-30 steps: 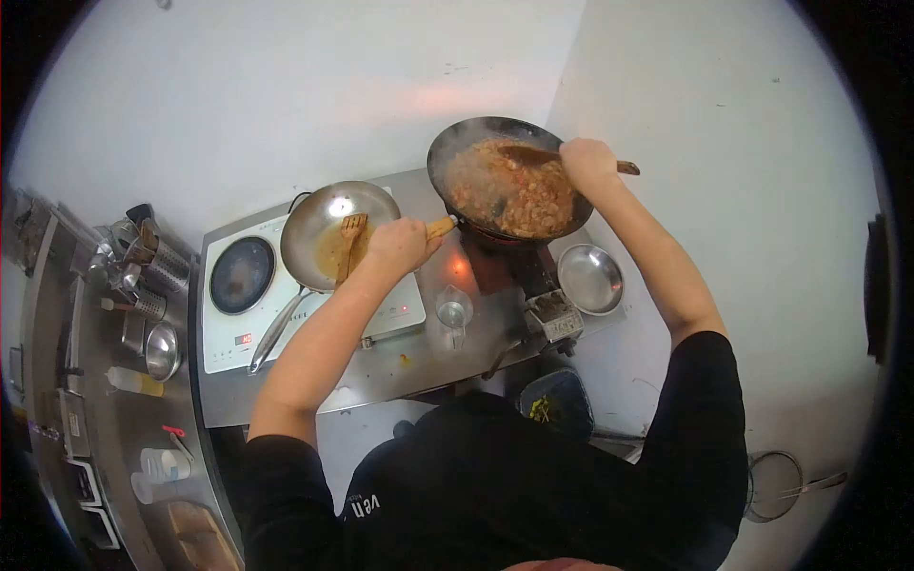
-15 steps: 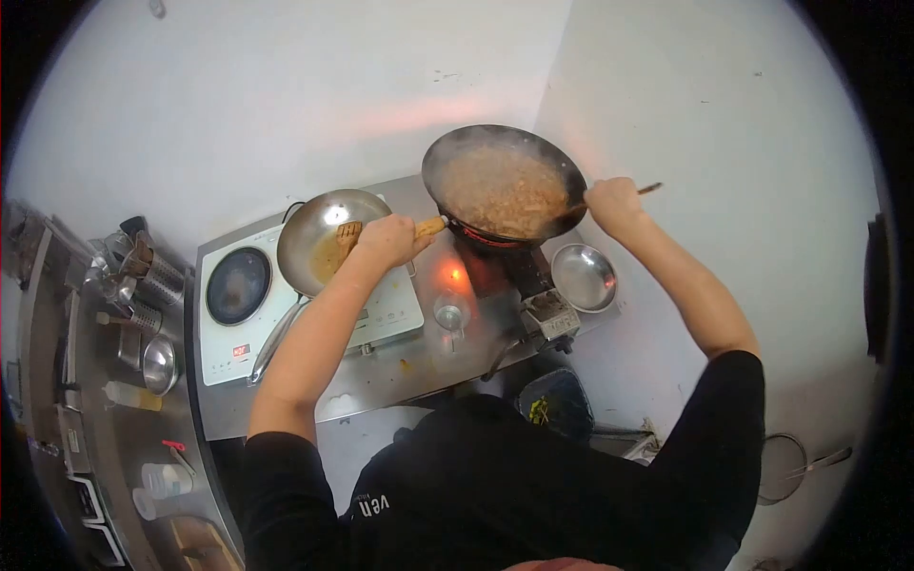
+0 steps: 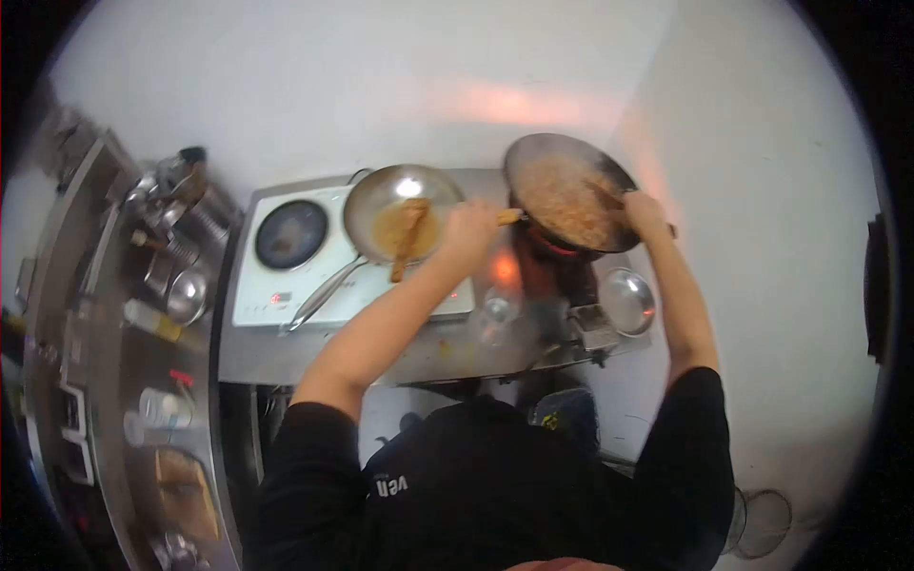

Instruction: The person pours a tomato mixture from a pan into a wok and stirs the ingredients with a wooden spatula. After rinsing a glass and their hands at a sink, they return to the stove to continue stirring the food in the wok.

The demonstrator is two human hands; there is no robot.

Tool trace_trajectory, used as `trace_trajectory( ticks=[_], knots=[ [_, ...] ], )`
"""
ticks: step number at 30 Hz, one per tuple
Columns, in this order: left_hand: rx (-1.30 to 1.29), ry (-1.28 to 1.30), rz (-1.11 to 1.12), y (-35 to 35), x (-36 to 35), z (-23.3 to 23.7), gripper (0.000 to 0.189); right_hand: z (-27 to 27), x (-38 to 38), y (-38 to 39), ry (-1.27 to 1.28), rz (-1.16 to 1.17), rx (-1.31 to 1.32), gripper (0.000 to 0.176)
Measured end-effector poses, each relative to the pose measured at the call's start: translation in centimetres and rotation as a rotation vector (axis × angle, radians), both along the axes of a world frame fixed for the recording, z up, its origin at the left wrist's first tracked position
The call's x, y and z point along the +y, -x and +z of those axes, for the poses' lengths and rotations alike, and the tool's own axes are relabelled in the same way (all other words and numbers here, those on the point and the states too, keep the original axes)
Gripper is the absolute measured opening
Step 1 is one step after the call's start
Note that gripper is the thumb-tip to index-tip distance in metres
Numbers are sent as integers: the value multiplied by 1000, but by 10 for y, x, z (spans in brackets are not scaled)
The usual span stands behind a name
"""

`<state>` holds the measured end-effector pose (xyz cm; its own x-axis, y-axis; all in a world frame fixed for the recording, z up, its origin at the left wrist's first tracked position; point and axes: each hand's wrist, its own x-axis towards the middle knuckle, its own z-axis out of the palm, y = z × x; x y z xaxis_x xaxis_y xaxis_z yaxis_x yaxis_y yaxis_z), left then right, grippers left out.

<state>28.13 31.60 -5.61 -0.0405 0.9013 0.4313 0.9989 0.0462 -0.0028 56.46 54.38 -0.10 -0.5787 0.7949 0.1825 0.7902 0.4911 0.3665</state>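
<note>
A dark wok [image 3: 526,150] holds steaming, brownish chopped food [image 3: 562,202], and a red glow shows under its near edge. My left hand [image 3: 471,228] is closed around its wooden handle [image 3: 510,217]. At the wok's right rim, my right hand [image 3: 645,213] grips a wooden spatula [image 3: 606,196], whose blade dips into the food; the end of its handle sticks out past my fist. Left of the wok, a steel frying pan [image 3: 367,202] contains yellowish liquid and a second wooden spatula [image 3: 411,233]. My left forearm passes over the near side of that pan.
The pan sits on a white electric cooktop [image 3: 257,309] beside a round dark plate [image 3: 291,234]. Right of the burner lies a shallow steel bowl [image 3: 626,303]. A glass [image 3: 499,306] stands on the counter. Bottles and utensils line the left shelf [image 3: 205,352].
The whole view has shifted, placing the stove farther right. My right hand has moved inward over the wok's rim, and the spatula blade now shows among the food. My left hand keeps the handle.
</note>
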Motion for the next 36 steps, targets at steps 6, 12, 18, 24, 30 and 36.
trace_trajectory(
  ticks=[6,12,18,24,30,36],
  knots=[
    [-189,218,-120,15,-6,14,35,90,-149,37,-21,-79,-138,20],
    [-125,144,-153,19,3,1,41,24,-67,36,-8,-87,-19,19],
    [-110,230,-119,17,3,16,50,121,-101,-3,-105,-110,170,19],
    [-105,218,-77,8,-3,22,52,46,-57,-26,0,-121,231,23],
    [-90,180,10,-3,-6,23,48,27,-70,-40,91,-1,111,20],
    [-21,112,54,-8,-4,18,43,45,-69,-71,26,88,-79,15]
  ],
)
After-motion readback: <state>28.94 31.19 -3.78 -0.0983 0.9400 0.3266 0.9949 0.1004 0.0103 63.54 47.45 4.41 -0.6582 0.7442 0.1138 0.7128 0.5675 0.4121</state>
